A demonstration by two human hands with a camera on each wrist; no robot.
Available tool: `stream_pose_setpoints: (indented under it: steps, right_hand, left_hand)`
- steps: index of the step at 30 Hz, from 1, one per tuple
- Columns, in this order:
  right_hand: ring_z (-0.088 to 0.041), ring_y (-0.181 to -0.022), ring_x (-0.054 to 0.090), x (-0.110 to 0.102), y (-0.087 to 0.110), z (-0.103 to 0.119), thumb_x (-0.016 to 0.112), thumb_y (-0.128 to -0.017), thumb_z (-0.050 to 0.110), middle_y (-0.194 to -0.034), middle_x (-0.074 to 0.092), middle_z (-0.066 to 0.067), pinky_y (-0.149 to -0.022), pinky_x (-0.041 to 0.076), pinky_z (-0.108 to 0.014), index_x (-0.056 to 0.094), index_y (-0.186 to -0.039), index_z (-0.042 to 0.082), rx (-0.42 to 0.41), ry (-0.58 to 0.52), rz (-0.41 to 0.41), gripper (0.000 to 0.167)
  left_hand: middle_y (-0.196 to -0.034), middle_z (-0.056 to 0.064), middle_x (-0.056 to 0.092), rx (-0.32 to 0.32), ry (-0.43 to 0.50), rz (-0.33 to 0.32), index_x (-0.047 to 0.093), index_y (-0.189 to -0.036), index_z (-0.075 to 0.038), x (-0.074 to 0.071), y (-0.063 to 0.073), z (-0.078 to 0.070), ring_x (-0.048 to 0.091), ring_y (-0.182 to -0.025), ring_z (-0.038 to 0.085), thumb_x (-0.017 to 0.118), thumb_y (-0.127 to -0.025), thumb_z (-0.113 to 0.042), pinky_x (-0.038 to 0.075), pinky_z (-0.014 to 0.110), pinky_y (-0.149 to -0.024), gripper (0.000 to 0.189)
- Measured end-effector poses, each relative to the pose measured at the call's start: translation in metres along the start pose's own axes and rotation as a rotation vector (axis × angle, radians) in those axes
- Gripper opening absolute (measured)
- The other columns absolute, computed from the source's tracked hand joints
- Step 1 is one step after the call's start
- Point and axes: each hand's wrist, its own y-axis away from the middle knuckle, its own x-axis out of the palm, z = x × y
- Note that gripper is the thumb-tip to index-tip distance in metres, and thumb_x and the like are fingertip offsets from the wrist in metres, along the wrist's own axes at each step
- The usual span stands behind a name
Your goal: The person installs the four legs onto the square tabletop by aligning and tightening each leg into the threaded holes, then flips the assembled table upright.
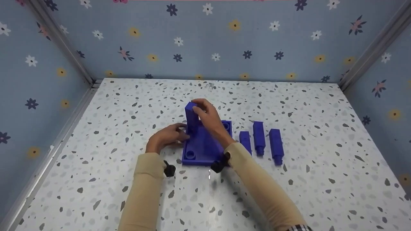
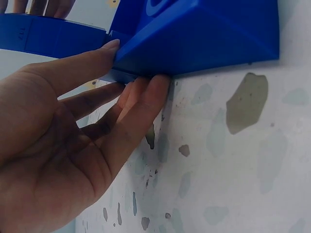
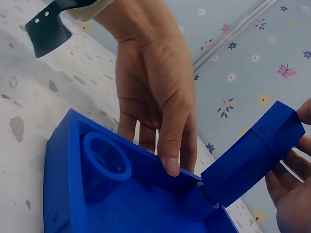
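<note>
Gripping a square blue post (image 1: 192,117) near its top, the right hand (image 1: 210,118) has its thumb and fingers closed in on the post's sides. The post stands over the far left corner of a shallow blue tray (image 1: 205,146), its lower end at the round socket in that corner; whether its end is fully seated I cannot tell. The left hand (image 1: 168,134) pinches the tray's left wall close to the same corner, thumb over the rim and fingers against the outside.

Two more sockets show, a near left socket (image 1: 190,158) and a far right socket (image 1: 226,122), each set in its corner of the tray. The tray rests on a white speckled table (image 1: 64,183), well apart from the table's left and right edges. Beyond the tray's right edge lie three more posts: a first post (image 1: 245,139) just beside it, then a second post (image 1: 258,136) and a third post (image 1: 276,142), both with narrow pegs toward the table's near edge. A flowered blue panel (image 1: 205,41) rises behind the far edge.
</note>
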Motion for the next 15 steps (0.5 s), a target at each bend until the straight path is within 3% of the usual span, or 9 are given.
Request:
stream_pose_setpoints:
  steps: [5,15]
  right_hand:
    - [-0.016,-0.106,0.058,-0.0039,-0.0025,0.0023,0.049,-0.098,0.014,-0.122,0.061,-0.008,-0.099,0.043,-0.039,0.058,-0.129,0.008,0.044,-0.114,0.068,0.033]
    - [-0.012,-0.098,0.058,-0.0039,-0.0052,0.0039,0.048,-0.097,0.01,-0.113,0.063,-0.005,-0.096,0.044,-0.032,0.057,-0.129,0.001,0.043,-0.166,0.1,0.034]
  left_hand:
    - [-0.123,0.012,0.054,0.007,-0.02,0.001,0.033,-0.148,-0.015,-0.0006,-0.0016,0.0014,0.056,-0.111,0.024,0.067,-0.088,-0.022,0.043,0.039,-0.1,0.069]
    - [-0.127,0.013,0.052,-0.015,-0.026,0.005,0.032,-0.148,-0.015,-0.0015,-0.0027,0.0013,0.058,-0.112,0.023,0.067,-0.088,-0.022,0.042,0.039,-0.102,0.069]
